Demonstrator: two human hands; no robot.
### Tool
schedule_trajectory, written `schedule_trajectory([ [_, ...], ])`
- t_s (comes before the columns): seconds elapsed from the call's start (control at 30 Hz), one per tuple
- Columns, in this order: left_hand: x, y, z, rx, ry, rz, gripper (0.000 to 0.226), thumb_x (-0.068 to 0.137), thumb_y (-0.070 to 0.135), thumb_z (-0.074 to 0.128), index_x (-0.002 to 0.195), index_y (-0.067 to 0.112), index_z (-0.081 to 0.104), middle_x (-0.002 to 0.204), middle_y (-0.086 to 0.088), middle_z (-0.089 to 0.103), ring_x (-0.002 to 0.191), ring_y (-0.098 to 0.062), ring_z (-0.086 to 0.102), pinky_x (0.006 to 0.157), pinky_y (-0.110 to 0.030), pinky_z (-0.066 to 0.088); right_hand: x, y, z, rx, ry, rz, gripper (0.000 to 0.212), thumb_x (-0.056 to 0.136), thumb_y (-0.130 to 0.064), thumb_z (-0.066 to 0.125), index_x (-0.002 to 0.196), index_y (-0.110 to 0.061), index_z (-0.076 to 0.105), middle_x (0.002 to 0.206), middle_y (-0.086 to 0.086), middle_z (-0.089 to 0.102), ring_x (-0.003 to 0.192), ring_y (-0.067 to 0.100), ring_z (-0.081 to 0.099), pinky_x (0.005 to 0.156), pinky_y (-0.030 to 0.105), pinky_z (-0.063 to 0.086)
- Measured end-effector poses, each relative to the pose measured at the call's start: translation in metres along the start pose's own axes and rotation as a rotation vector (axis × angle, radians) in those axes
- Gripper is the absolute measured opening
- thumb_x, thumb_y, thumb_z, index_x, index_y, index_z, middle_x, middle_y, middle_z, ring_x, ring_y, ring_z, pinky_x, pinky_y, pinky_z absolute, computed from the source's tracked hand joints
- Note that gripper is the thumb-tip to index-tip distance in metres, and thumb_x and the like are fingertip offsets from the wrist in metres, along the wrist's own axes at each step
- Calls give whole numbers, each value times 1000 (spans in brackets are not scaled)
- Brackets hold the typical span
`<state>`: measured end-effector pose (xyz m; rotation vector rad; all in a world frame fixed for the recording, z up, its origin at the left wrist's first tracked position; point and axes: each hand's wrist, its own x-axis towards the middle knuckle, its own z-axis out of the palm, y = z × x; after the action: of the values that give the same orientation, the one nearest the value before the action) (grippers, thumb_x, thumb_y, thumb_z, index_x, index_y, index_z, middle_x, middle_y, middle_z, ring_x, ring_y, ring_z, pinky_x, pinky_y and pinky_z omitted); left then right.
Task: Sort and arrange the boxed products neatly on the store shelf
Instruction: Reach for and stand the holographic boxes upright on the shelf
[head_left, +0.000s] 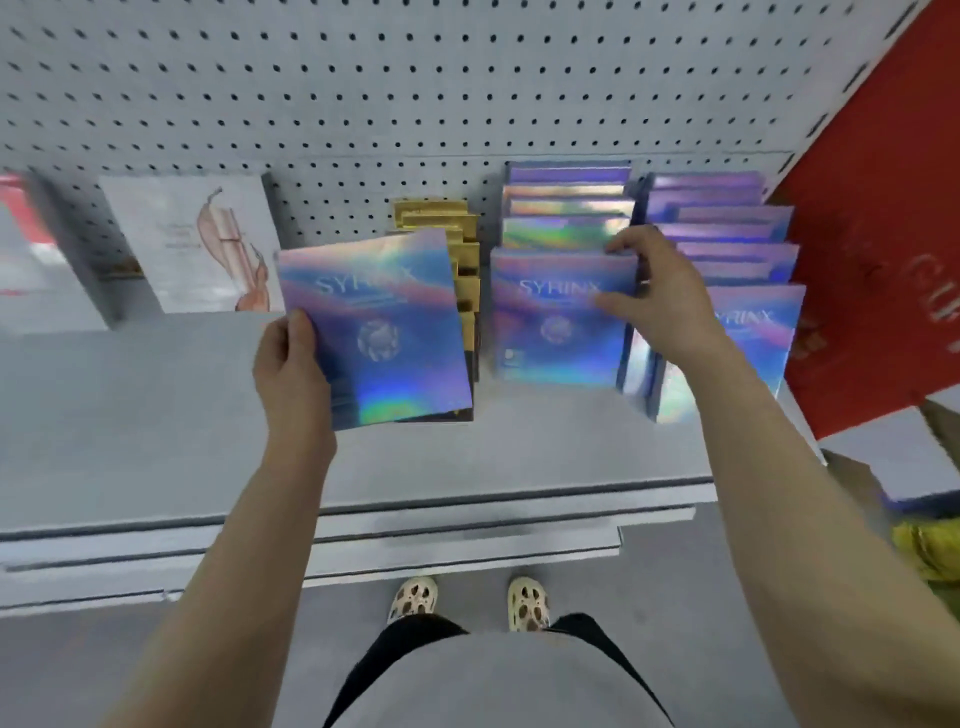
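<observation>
Head view: sorting well along. Two rows of boxes (563, 312) stand filed at centre and right of frame on shelf (156, 415); gold packs (457, 249) behind.

Left hand (291, 374) grips loose box (374, 327) by lower-left edge, tilted, not yet filed.

Right hand (654, 296) pinches top edge of middle row's front box.

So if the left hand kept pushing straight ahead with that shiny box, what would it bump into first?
Probably the gold boxes standing right behind the holographic box that the left hand grips; depth is hard to judge.
</observation>
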<state>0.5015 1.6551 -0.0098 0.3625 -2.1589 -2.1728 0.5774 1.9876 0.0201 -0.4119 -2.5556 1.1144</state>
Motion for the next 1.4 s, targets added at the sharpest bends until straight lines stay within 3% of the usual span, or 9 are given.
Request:
schedule_trajectory([
  [0.07, -16, -3, 6, 6, 44, -16, 26, 90, 41, 49, 69, 26, 48, 72, 7, 47, 71, -14, 40, 63, -30, 32, 17, 0, -2, -136, -67, -104, 48, 78, -15, 76, 123, -22, 58, 105, -21, 59, 89, -4, 51, 80, 13, 38],
  [0.2, -41, -9, 7, 6, 126, -7, 26, 95, 36, 49, 71, 25, 50, 72, 6, 49, 73, -16, 42, 67, -33, 34, 38, 4, 4, -374, -93, -149, 49, 82, -20, 75, 127, -16, 58, 126, 10, 58, 117, 32, 49, 89, 31, 36],
  [0.37, -53, -7, 13, 0, 163, -6, 27, 98, 33, 49, 73, 24, 52, 71, 7, 51, 72, -17, 44, 66, -34, 35, 51, 3, -1, -552, -109, -204, 49, 82, -19, 74, 129, -13, 59, 128, 17, 52, 118, 38, 46, 99, 43, 40],
  [0.7, -67, 0, 57, 7, 42, 83, 22, 101, 30, 47, 81, 23, 54, 71, 15, 61, 62, 1, 55, 55, -14, 44, 54, 0, -15, -611, -91, -140, 50, 86, -12, 69, 133, -17, 54, 131, 18, 49, 116, 39, 45, 98, 39, 39],
  [0.8, -73, 3, 71, 43, -53, 123, 18, 101, 33, 47, 87, 25, 56, 86, 7, 66, 75, -7, 62, 65, -22, 50, 43, -12, -17, -261, 27, -185, 32, 96, -18, 57, 128, -15, 60, 128, 10, 53, 112, 25, 54, 93, 19, 40],
  [0.93, -79, 5, 100, 98, -155, 144, 13, 100, 35, 47, 93, 31, 57, 96, 10, 68, 91, -9, 65, 78, -27, 53, 26, -27, -27, 273, -338, -97, 25, 98, -33, 59, 121, -25, 66, 110, -16, 66, 103, -4, 59, 86, 8, 42],
  [1.0, -83, 3, 116, 121, -208, 183, 13, 100, 31, 47, 97, 27, 59, 88, 18, 66, 80, 2, 60, 70, -15, 47, 23, -20, -31, 215, -417, -160, 30, 90, -22, 71, 120, -23, 66, 107, -17, 66, 102, -5, 58, 87, 8, 42],
  [1.17, -92, -12, 134, 311, -362, 257, 40, 99, 15, 51, 139, 14, 48, 129, -4, 58, 117, -20, 57, 98, -40, 49, 24, 11, -30, 106, -382, -121, 32, 88, -7, 70, 119, -14, 63, 122, -3, 64, 117, 11, 57, 97, 16, 39],
  [1.4, -102, -31, 141, 515, -437, 238, 60, 96, 13, 56, 150, 8, 30, 156, -7, 26, 139, -24, 37, 111, -46, 36, 27, 19, -12, -232, -204, -249, 32, 90, -11, 66, 121, -13, 63, 122, 4, 64, 113, 29, 49, 94, 30, 35],
])
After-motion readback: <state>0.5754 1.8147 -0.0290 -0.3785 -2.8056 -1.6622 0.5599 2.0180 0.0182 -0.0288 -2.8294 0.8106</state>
